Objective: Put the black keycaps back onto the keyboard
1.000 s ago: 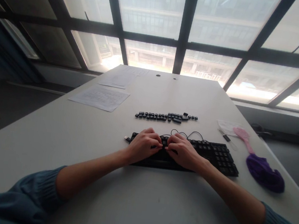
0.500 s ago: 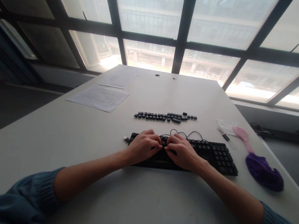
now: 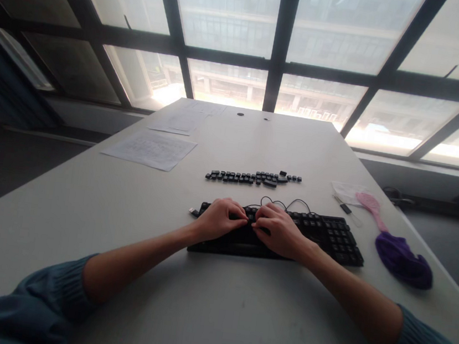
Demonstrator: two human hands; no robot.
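A black keyboard (image 3: 338,238) lies on the white table, some of its keys off. My left hand (image 3: 220,219) rests over its left half, thumb and fingertips pinched together at the upper key rows. Close beside it on the right, my right hand (image 3: 276,228) is over the keyboard's middle with curled fingers pressed together. Anything between the fingertips of either hand is too small to make out. Behind the keyboard, loose black keycaps (image 3: 270,183) lie in uneven rows. The keyboard's thin cable (image 3: 294,200) loops behind it, and a USB plug (image 3: 193,211) pokes out at its left end.
Printed sheets (image 3: 151,149) lie at the table's left and far left. On the right are a pink-handled brush (image 3: 375,209), a purple cloth (image 3: 402,260), a clear plastic bag (image 3: 348,193) and a small keycap puller (image 3: 345,208). Windows stand beyond the far edge.
My left hand has shifted slightly, its thumb and fingers now drawn out into a longer pinch. My right hand stays almost in place. The whole view has moved a little.
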